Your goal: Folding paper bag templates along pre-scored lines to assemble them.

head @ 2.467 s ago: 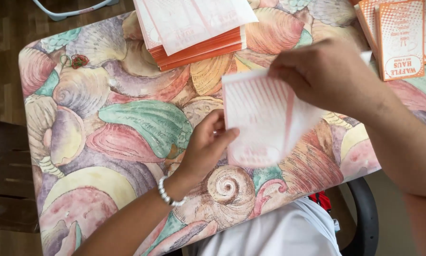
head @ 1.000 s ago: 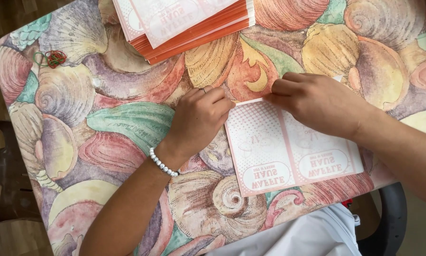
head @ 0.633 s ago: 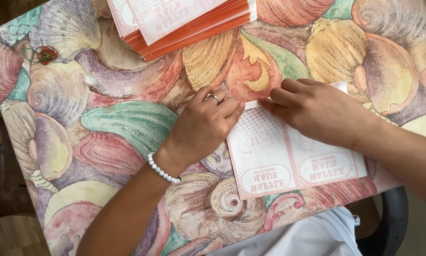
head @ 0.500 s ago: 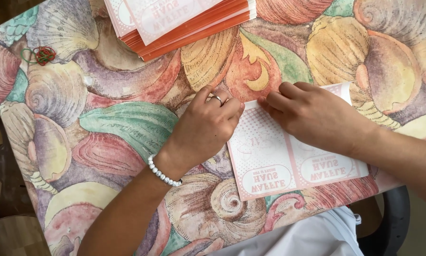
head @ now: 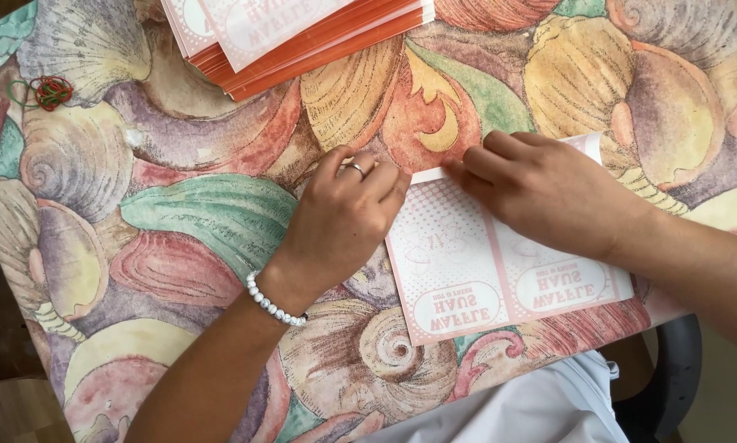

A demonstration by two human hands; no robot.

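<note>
Under the fingertips of both hands lay a pink-and-white printed sheet [head: 499,262], flat on the shell-patterned tablecloth [head: 180,205]. The left hand [head: 344,221] pressed its bent fingers down at the sheet's far left corner, gripping nothing, a ring on one finger and a white bead bracelet [head: 274,305] at the wrist. Just beside it, the right hand [head: 549,193] lay flat with fingers extended and pressed along the sheet's far edge, also closed on nothing. The sheet's long axis ran left to right, slightly tilted, with a centre fold line crossing it and its two round printed labels at the edge nearest the person, reading upside down from the camera. Well beyond the fingers sat a stack of similar orange-edged sheets [head: 303,37] at the table's far side. Far off to the left of the left hand lay a small tangle of red and green rubber bands [head: 44,90]. Nothing lay between hands and sheet.
</note>
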